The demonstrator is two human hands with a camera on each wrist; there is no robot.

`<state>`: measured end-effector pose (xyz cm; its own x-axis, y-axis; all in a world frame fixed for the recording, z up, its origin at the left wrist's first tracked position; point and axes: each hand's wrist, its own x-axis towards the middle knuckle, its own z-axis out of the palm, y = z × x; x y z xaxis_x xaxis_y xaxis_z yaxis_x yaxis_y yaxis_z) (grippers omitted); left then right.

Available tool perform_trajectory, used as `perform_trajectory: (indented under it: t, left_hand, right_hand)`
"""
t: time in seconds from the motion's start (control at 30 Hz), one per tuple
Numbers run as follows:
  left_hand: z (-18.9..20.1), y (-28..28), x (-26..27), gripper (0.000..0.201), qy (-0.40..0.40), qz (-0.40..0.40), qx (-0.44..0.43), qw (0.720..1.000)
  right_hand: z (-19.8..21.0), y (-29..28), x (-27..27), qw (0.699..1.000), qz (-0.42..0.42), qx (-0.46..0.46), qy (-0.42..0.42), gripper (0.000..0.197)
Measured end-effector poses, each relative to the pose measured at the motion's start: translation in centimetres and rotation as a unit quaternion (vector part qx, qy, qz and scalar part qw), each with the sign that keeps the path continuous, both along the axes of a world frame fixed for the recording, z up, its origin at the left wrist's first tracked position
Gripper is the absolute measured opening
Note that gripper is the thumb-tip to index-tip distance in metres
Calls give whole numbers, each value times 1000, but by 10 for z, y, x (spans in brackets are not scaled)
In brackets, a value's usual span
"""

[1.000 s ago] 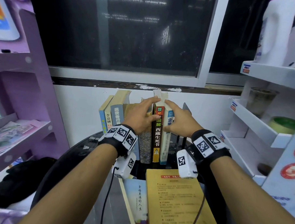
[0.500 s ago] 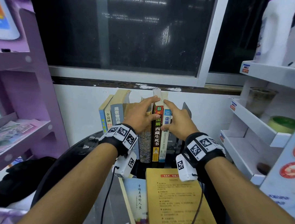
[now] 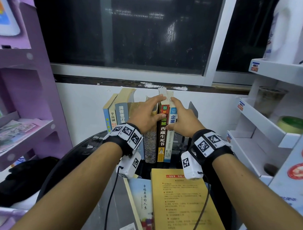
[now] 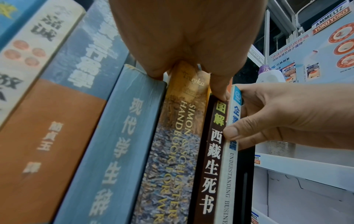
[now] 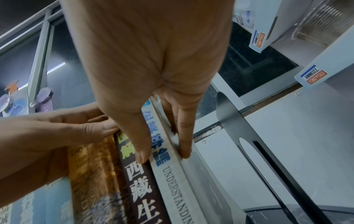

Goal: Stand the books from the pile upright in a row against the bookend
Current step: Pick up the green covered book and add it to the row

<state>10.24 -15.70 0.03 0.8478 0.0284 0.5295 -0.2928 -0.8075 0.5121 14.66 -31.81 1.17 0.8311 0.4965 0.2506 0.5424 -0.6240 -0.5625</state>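
- Dark window glass (image 3: 126, 30) fills the wall behind a round black table (image 3: 61, 164), with a purple shelf unit (image 3: 35, 85) at the left and a white display rack (image 3: 272, 123) at the right.
- Row of upright books (image 3: 120, 111) stands at the far edge of the table; the leftmost ones lean to the right, and their lower ends are hidden behind the left wrist band.
- Left hand (image 3: 145, 114) lies over the tops of the middle books, so their upper spines cannot be read. From the left wrist view its fingers curl around the mottled handbook (image 4: 172, 159), the thumb tip touching the dark brown book (image 4: 212, 159).
- Right hand (image 3: 180, 119) pinches the thin white-spined book (image 3: 168, 138): the thumb lies on the spine side next to the dark brown book, the other fingers along its far cover, as the right wrist view shows.
- That white-spined book (image 5: 172, 169) stands last in the row, touching the dark brown book.
- Black metal bookend (image 5: 254, 145) rises to the right of it; there is a gap between the two at the top, and whether they meet at the base is hidden.
- Yellow book (image 3: 183, 205) lies flat on the near side of the table, atop a pale blue book (image 3: 141, 201); both are cut off by the lower edge of the head view.
- Cables from the wrist cameras hang across the pile.
- White bottle (image 3: 286, 28) on the top rack shelf is cut off at the upper edge.
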Motion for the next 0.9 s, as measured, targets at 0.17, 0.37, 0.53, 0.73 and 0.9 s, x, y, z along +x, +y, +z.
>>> perform_trajectory:
  t: [0.17, 0.37, 0.53, 0.73, 0.9]
  left_hand:
    - [3, -4, -4, 58, 11, -7, -31, 999]
    - [2, -3, -16, 58, 15, -34, -44, 998]
    - [2, -4, -34, 59, 15, -16, -25, 999]
    - [2, -5, -72, 58, 9, -8, 8, 1000]
    - [-7, -2, -101, 55, 15, 4, 20, 1000]
  right_hand:
    - [0, -4, -7, 999, 5, 35, 10, 96]
    - [1, -9, -17, 998, 7, 50, 26, 90]
    - [7, -21, -36, 997, 8, 63, 42, 86]
    - [9, -35, -66, 998, -7, 50, 47, 86]
    - [1, -39, -88, 998, -6, 21, 61, 82]
